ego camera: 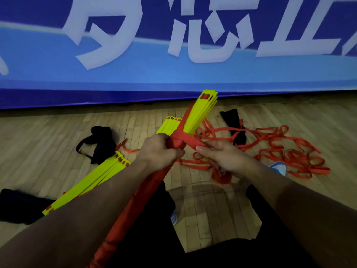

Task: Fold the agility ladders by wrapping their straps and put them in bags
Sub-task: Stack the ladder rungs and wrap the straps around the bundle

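Note:
I hold a bundle of yellow ladder rungs (201, 113) slanting up and away from me, its lower length wound in red strap (146, 190). My left hand (158, 149) grips the wrapped bundle at the wound band. My right hand (220, 153) pinches the red strap (195, 141) coming off the bundle to the right. Loose red strap (280, 149) trails in a tangle over the floor on the right. A second stack of yellow rungs (92, 178) lies on the floor at left, and a third (170, 124) lies behind my hands.
Black bags lie on the wooden floor: one (100, 144) left of centre, one (233, 122) at right under the straps, one (17, 204) at far left. A blue banner wall (173, 74) closes the back. My dark-trousered legs and light shoes (278, 167) are below.

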Available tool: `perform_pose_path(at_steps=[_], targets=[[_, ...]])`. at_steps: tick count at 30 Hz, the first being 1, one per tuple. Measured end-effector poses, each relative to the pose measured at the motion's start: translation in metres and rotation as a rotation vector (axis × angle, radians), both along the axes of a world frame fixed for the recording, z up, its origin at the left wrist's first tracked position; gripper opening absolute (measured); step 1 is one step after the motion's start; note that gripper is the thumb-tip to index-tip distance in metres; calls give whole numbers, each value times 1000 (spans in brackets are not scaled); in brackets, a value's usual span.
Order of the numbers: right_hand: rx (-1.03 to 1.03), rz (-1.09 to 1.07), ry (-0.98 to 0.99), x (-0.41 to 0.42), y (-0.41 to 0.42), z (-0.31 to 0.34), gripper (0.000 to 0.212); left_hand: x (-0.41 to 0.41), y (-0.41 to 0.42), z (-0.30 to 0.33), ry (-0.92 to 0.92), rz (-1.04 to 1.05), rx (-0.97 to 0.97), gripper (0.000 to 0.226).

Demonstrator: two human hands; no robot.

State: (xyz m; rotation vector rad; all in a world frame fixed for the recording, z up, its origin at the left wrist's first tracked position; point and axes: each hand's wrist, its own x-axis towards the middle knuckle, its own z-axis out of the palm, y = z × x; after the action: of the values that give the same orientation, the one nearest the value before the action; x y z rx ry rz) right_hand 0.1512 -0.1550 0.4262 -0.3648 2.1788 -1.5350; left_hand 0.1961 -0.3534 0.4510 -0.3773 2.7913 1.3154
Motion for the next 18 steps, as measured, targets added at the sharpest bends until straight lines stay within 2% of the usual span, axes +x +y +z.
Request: perform_pose_path(at_steps=[2, 3, 6, 9, 11, 12, 15, 17, 18], targets=[[-85, 17, -75, -2, 3, -3, 74, 4, -3, 2, -59, -79, 339, 31], [-110, 31, -97, -3, 4, -2, 72, 7, -4, 3, -86, -134, 459, 33], [-280, 102, -154, 0, 5, 4, 37, 13, -6, 14, -216, -286, 635, 27], [-353, 66, -160, 3, 4, 10, 24, 17, 3, 25, -340, -367, 671, 35], [-261, -2, -70, 3, 4, 9, 31, 19, 10, 26, -320, -408, 498, 36], [-223, -40, -26, 3, 3, 8, 35, 19, 14, 25, -272, -429, 316, 45], [-167, -130, 25, 6, -1, 3, 35, 17, 25, 18, -127, -397, -315, 89], [-106, -116, 73, 7, -1, 1, 36, 18, 31, 11, -115, -352, -484, 91], [-86, -91, 100, 8, 0, 1, 37, 17, 31, 8, -122, -333, -446, 81]])
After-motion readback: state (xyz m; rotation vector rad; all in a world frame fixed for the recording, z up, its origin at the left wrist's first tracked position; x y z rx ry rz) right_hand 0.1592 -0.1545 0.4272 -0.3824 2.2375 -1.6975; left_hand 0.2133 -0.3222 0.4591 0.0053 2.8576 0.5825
